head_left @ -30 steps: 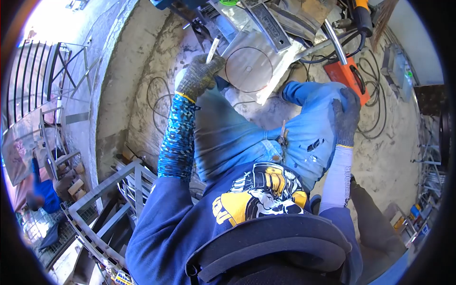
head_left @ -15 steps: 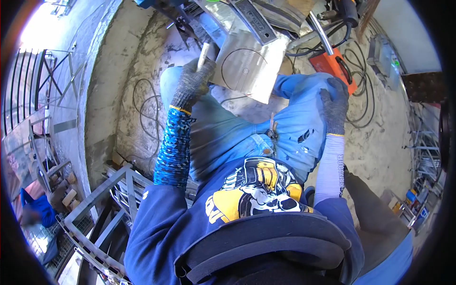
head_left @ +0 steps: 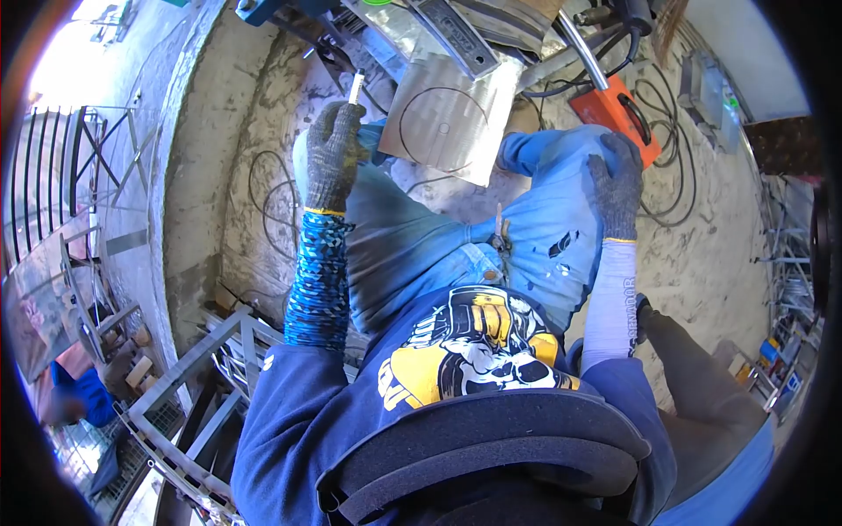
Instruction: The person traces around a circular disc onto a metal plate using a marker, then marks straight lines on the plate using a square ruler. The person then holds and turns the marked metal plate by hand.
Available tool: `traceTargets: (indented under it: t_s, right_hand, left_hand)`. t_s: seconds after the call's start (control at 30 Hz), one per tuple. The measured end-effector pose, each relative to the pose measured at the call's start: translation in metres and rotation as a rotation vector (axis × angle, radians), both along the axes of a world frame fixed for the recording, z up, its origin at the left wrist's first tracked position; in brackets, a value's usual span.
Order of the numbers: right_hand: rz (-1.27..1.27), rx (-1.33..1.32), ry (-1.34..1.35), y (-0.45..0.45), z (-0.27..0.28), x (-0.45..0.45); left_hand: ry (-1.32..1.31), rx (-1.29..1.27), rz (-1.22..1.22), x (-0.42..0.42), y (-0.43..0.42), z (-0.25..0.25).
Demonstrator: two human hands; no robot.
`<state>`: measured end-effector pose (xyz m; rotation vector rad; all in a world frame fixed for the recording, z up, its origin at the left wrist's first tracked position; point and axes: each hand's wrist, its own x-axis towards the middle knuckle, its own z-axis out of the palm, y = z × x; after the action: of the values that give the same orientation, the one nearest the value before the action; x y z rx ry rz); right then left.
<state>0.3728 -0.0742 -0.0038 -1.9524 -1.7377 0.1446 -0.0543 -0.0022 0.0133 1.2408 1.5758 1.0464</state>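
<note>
My left hand (head_left: 332, 158), in a dark grey glove, is closed on a white marker (head_left: 356, 86) that points up and away from me, above my knee. Just right of it lies a metal sheet (head_left: 465, 145) with a dark circle drawn on it and a small mark at the circle's centre. A metal level (head_left: 456, 37) lies across the sheet's far edge. My right hand (head_left: 617, 184), also gloved, rests on my other knee with its fingers apart and holds nothing. An orange tool (head_left: 618, 118) with a metal bar is just beyond that hand.
Cables (head_left: 671, 149) loop over the floor at the right. A metal frame (head_left: 189, 386) stands at the lower left, with a person in blue (head_left: 83, 394) beyond it. Another person's leg (head_left: 702, 368) is at the lower right. Black clamps (head_left: 331, 54) lie near the top.
My left hand has drawn back from beside the sheet and turned upright with the marker. My right hand stays on the knee. The whole view has shifted slightly.
</note>
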Motion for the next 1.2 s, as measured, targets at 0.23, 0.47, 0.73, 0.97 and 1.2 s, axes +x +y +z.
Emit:
traceTargets:
  t_s: [0.23,0.47,0.73,0.97,1.2]
  right_hand:
    - [-0.008,-0.020,0.101,0.003,0.007,-0.004]
    - [-0.057,0.009,0.161,0.004,0.020,-0.017]
    - [-0.090,-0.013,0.175,0.004,0.024,-0.020]
    - [-0.081,0.025,0.085,0.006,0.022,-0.018]
    - [-0.074,0.070,0.143,0.013,0.029,-0.021]
  left_hand:
    - [-0.245,0.008,-0.001,0.001,-0.002,0.004]
    - [0.346,0.387,-0.257,0.026,0.064,0.040]
    - [0.820,0.483,-0.452,0.122,0.196,0.090]
    - [0.801,0.459,-0.516,0.182,0.239,0.068]
    - [0.689,0.734,-0.467,0.204,0.231,0.096]
